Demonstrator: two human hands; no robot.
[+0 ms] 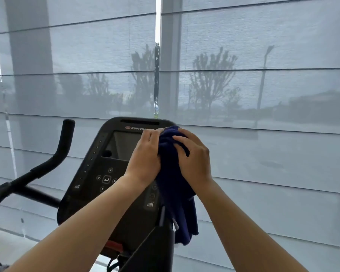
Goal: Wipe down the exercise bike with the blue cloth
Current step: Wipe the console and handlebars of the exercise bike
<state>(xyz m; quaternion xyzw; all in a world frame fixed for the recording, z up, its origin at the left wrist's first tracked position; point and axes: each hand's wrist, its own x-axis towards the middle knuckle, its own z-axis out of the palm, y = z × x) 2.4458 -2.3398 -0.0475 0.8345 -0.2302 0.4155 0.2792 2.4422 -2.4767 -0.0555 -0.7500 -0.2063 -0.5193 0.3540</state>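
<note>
**Blue cloth held against the bike console by both hands**

A dark blue terry cloth (pixel 173 185) is bunched against the upper right corner of the black console (pixel 98 163) of the black exercise bike (pixel 130 224). It is gripped from both sides. The left hand (pixel 145 156) is curled round the cloth's left edge, partly in front of the grey display screen (pixel 122 146). The right hand (pixel 194 160) is closed over the cloth's top and right side, with fabric pinched between its fingers. The rest of the cloth is left hanging down the console's right side, beside the bike's post. A black curved handlebar (pixel 61 146) is seen to the left of the console. Pale grey translucent blinds (pixel 263 55) are drawn across the window behind, and blurred trees are seen through them.
</note>
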